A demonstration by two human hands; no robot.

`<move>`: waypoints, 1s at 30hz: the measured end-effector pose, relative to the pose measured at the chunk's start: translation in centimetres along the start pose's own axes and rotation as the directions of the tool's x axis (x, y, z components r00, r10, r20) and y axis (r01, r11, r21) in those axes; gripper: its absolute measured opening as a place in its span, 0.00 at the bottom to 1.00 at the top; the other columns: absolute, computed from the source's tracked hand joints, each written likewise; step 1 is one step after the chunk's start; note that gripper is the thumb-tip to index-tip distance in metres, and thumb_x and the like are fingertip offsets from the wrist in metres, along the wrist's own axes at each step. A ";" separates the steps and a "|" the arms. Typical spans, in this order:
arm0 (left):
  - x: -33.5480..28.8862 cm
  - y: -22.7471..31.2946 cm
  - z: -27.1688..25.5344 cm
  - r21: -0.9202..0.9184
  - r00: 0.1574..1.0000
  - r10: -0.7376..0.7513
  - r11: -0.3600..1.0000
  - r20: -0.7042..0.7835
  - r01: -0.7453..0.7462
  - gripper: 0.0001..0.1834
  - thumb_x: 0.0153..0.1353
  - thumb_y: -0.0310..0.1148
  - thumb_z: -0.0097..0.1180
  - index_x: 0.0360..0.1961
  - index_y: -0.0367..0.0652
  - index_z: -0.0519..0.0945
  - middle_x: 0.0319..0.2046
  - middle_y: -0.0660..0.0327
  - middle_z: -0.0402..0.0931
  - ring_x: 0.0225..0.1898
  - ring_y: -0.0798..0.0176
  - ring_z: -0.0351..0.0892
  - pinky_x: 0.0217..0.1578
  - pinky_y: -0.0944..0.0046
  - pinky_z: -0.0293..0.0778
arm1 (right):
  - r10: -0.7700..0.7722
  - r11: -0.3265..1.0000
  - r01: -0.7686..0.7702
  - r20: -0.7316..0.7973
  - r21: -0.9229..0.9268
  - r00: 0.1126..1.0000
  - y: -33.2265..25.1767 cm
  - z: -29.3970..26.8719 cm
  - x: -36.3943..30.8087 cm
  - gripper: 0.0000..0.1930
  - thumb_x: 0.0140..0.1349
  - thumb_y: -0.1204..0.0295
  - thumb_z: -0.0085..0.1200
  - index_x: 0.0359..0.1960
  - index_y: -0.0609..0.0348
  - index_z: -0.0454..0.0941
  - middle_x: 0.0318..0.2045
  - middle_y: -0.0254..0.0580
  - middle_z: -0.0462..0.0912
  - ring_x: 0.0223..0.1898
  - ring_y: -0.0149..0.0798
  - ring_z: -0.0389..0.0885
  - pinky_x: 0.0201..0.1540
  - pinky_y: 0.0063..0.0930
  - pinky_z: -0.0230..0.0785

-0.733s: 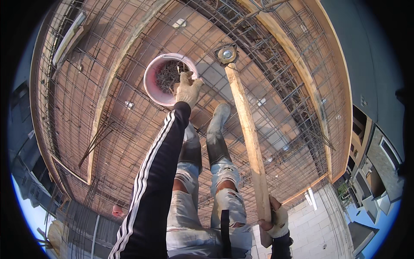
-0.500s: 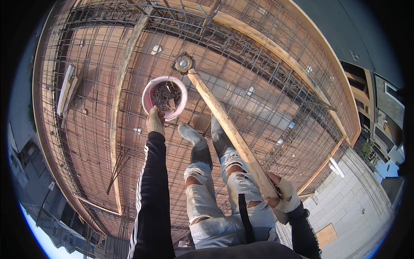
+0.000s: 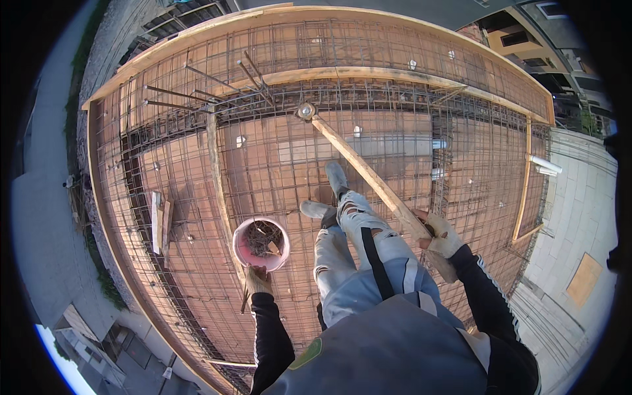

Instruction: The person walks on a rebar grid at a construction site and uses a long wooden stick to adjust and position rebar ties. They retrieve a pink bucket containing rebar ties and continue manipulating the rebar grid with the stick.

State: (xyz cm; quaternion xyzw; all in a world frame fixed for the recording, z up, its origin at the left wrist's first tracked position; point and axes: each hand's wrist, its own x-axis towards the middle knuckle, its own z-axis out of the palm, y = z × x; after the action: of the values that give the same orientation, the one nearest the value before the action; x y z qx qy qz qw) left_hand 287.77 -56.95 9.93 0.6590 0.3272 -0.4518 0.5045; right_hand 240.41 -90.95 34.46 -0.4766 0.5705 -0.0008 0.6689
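My left hand (image 3: 259, 279), in a pale work glove, is closed at the near rim of a pink bucket (image 3: 238, 245). Inside the bucket lies a tangle of thin dark wire scraps (image 3: 262, 230) with a small wood chip (image 3: 273, 248). A long wooden pole (image 3: 365, 171) slants from my right side toward the far middle. My right hand (image 3: 440, 238), gloved with bare fingertips, wraps round its near end. At the pole's far end a round metal head (image 3: 306, 111) is over the rebar grid, beside a beam cage; whether it touches the bars I cannot tell.
Rebar mesh (image 3: 388, 191) covers the reddish formwork panels under my boots (image 3: 336, 176). Several upright bars (image 3: 178, 95) stick out at the far left. Wood offcuts (image 3: 158, 224) lie left. A board edge (image 3: 329, 13) rims the deck. White pipes (image 3: 545, 164) are at the right.
My view has turned and my feet have shifted. The bucket in my left hand is now nearer my body, farther from the pole's head. Both hands keep their hold.
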 end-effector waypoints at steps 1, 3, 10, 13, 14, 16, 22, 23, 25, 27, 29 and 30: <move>-1.0 0.1 -1.4 0.030 0.998 -0.007 1.000 -0.055 0.008 0.21 0.64 0.60 0.61 0.38 0.55 0.75 0.38 0.68 0.76 0.44 0.62 0.76 0.50 0.54 0.67 | 0.039 0.999 -0.039 -0.034 -0.009 0.999 1.2 -0.4 -1.2 0.46 0.50 0.79 0.67 0.75 0.63 0.61 0.62 0.46 0.75 0.63 0.37 0.73 0.66 0.30 0.65; -2.8 0.2 -4.0 0.078 0.993 -0.017 0.997 -0.115 0.026 0.26 0.62 0.63 0.60 0.41 0.52 0.75 0.42 0.66 0.75 0.45 0.60 0.74 0.52 0.51 0.68 | 0.015 1.000 -0.016 -0.149 -0.007 0.989 3.9 -0.7 -3.6 0.45 0.51 0.82 0.65 0.75 0.62 0.62 0.62 0.46 0.76 0.63 0.38 0.73 0.66 0.31 0.65; -8.9 -0.8 -10.3 0.047 0.969 -0.078 0.995 -0.233 0.091 0.28 0.63 0.67 0.56 0.35 0.53 0.73 0.29 0.67 0.73 0.32 0.59 0.72 0.32 0.56 0.69 | 0.040 0.963 0.092 -0.475 0.252 0.879 12.5 -1.4 -10.5 0.43 0.53 0.81 0.65 0.74 0.60 0.65 0.59 0.45 0.79 0.56 0.38 0.78 0.61 0.29 0.70; -11.5 -1.7 -10.4 0.108 0.978 -0.058 0.991 -0.199 0.080 0.26 0.65 0.66 0.55 0.29 0.55 0.72 0.24 0.68 0.71 0.28 0.59 0.71 0.32 0.57 0.69 | 0.089 0.898 0.186 -0.578 0.399 0.811 16.0 -2.9 -12.5 0.42 0.52 0.81 0.64 0.74 0.60 0.65 0.56 0.42 0.79 0.55 0.37 0.78 0.59 0.29 0.71; -12.4 -1.9 -10.4 0.150 0.978 -0.032 0.987 -0.208 0.065 0.26 0.65 0.66 0.55 0.28 0.56 0.72 0.23 0.68 0.71 0.28 0.59 0.72 0.32 0.57 0.69 | 0.110 0.879 0.205 -0.601 0.431 0.792 17.1 -3.5 -13.0 0.42 0.52 0.81 0.64 0.74 0.60 0.66 0.56 0.43 0.80 0.54 0.37 0.78 0.58 0.29 0.71; -13.2 -2.1 -10.3 0.138 0.988 -0.038 0.989 -0.153 0.059 0.25 0.65 0.66 0.54 0.28 0.56 0.72 0.23 0.69 0.71 0.29 0.60 0.72 0.32 0.56 0.70 | 0.142 0.837 0.255 -0.643 0.484 0.753 19.4 -5.1 -14.1 0.42 0.52 0.80 0.64 0.73 0.61 0.66 0.56 0.43 0.80 0.54 0.37 0.79 0.58 0.29 0.71; -11.7 -4.9 -4.8 0.134 0.998 0.013 0.991 -0.065 -0.004 0.24 0.67 0.64 0.51 0.28 0.57 0.72 0.24 0.72 0.71 0.29 0.61 0.74 0.31 0.55 0.72 | 0.207 0.797 0.330 -0.742 0.506 0.638 25.6 -13.4 -15.3 0.43 0.52 0.73 0.68 0.73 0.62 0.66 0.57 0.45 0.80 0.55 0.38 0.79 0.56 0.29 0.71; -11.7 -5.5 -3.0 0.147 0.997 0.052 0.988 -0.055 -0.044 0.24 0.67 0.64 0.51 0.28 0.57 0.72 0.24 0.72 0.70 0.29 0.61 0.74 0.31 0.56 0.72 | 0.232 0.784 0.341 -0.753 0.520 0.616 26.6 -14.9 -15.8 0.43 0.52 0.73 0.68 0.73 0.63 0.66 0.57 0.44 0.80 0.55 0.39 0.79 0.56 0.29 0.71; -12.6 -6.2 1.4 0.156 0.993 0.044 0.987 -0.108 -0.027 0.24 0.67 0.64 0.51 0.29 0.57 0.72 0.24 0.72 0.69 0.30 0.61 0.74 0.32 0.56 0.72 | 0.255 0.740 0.377 -0.752 0.556 0.608 28.6 -18.1 -16.9 0.42 0.53 0.72 0.68 0.73 0.63 0.67 0.58 0.44 0.80 0.55 0.38 0.79 0.56 0.29 0.71; -14.3 -6.3 6.5 0.236 0.997 0.070 0.969 0.012 -0.071 0.24 0.67 0.65 0.51 0.29 0.56 0.72 0.23 0.72 0.69 0.30 0.61 0.73 0.34 0.55 0.73 | 0.268 0.701 0.403 -0.741 0.589 0.615 30.7 -20.8 -18.4 0.43 0.55 0.69 0.66 0.75 0.61 0.64 0.60 0.47 0.78 0.58 0.41 0.78 0.60 0.32 0.70; -16.9 -7.0 12.4 0.267 0.982 0.186 0.949 -0.041 -0.168 0.25 0.67 0.65 0.52 0.29 0.55 0.72 0.23 0.71 0.68 0.31 0.60 0.72 0.36 0.53 0.73 | 0.246 0.668 0.471 -0.768 0.577 0.592 32.8 -23.7 -19.7 0.43 0.55 0.70 0.67 0.74 0.62 0.64 0.61 0.46 0.78 0.58 0.40 0.78 0.60 0.32 0.70; -17.7 -7.6 16.1 0.269 0.983 0.185 0.946 0.009 -0.181 0.25 0.67 0.65 0.52 0.29 0.54 0.72 0.23 0.71 0.68 0.32 0.60 0.72 0.36 0.54 0.73 | 0.247 0.645 0.502 -0.779 0.576 0.576 33.8 -24.9 -20.2 0.42 0.55 0.71 0.67 0.74 0.62 0.64 0.61 0.46 0.77 0.58 0.40 0.78 0.60 0.32 0.71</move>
State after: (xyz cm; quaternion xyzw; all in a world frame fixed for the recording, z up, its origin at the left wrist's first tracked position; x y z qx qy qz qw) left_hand 270.09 -69.85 22.19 0.7526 0.2045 -0.4379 0.4473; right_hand 196.02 -77.31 30.94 -0.1438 0.7124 -0.5064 0.4640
